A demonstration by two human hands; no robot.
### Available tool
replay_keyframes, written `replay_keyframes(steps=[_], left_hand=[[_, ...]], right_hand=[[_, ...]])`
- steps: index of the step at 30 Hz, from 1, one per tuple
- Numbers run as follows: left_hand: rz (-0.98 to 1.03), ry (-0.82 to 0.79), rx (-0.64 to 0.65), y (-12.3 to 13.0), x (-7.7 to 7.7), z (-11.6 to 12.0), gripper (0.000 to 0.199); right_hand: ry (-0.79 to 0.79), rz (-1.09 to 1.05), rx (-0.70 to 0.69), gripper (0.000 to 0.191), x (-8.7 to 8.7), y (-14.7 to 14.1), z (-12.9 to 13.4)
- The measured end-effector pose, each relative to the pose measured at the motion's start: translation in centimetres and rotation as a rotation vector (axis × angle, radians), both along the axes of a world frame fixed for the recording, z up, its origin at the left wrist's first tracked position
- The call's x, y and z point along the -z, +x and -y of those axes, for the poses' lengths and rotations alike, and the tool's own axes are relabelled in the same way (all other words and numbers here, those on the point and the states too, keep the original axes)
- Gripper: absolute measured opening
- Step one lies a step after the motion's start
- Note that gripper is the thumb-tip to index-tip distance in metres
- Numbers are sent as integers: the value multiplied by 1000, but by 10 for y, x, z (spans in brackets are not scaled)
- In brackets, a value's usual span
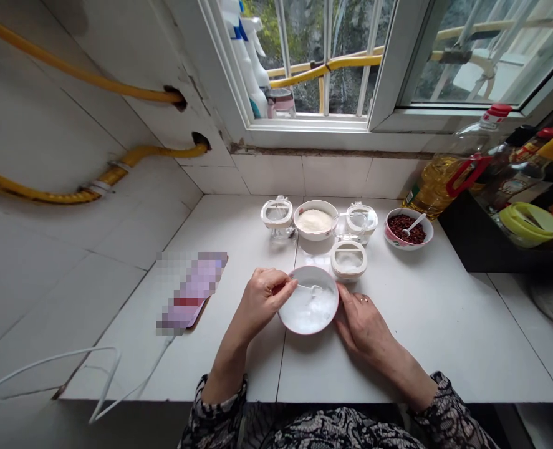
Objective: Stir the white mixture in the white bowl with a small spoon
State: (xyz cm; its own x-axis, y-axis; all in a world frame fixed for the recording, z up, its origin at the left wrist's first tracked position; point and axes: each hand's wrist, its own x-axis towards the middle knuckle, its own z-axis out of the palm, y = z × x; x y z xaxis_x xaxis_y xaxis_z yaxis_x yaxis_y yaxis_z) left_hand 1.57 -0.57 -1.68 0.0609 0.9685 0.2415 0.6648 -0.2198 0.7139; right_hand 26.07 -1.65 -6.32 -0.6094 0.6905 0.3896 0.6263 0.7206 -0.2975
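Observation:
A pink-rimmed bowl (pixel 310 312) with white grains in it stands near the front of the counter. My left hand (pixel 264 299) pinches the handle of a small white spoon (pixel 314 290), whose head rests in the grains. Against the bowl's right side, my right hand (pixel 363 321) steadies the rim. Just behind is a small clear jar with a white lid frame (pixel 348 260). Farther back, a bowl of pale powder (pixel 315 222) sits between two similar jars (pixel 277 215) (pixel 361 221). To the right, a bowl of dark red bits (pixel 407 232) holds another white spoon.
A phone (pixel 194 293) with a white cable (pixel 157 362) lies at the left. An oil bottle (pixel 432 181) and a black rack (pixel 472 240) of bottles stand at the back right. The counter's front edge (pixel 332 401) is close to the body; a window is behind.

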Motion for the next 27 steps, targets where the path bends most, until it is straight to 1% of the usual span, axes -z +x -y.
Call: replay_keyframes(steps=[5,8,11,14,17,20,22,24,27], left_hand=[[123,-52,-67,-1,3,-3,34],[252,-110,-107,-2,3,-5,35],[380,-160,-128,-3,1,-6,35],[464,-153,-144,-1,-2,-8,34],[486,-117,-147,3,-9,-12,33],[446,-43,-143,13,-22,-18,34],[368,52,-129,24,-30,-22,34],[241,208,-109,36,-36,-26,33],[-57,492,-32,55,-34,-27,32]], right_hand=[[-22,0,3,72,2,1,0],[-35,-4,-1,72,4,2,0],[-8,-10,3,72,6,2,-1],[4,-18,6,73,6,1,0],[4,-16,13,74,6,0,0],[-1,-11,18,77,7,0,1],[-8,-10,21,77,8,0,1],[-16,-12,28,76,9,-1,1],[-25,-9,31,75,9,-1,1]])
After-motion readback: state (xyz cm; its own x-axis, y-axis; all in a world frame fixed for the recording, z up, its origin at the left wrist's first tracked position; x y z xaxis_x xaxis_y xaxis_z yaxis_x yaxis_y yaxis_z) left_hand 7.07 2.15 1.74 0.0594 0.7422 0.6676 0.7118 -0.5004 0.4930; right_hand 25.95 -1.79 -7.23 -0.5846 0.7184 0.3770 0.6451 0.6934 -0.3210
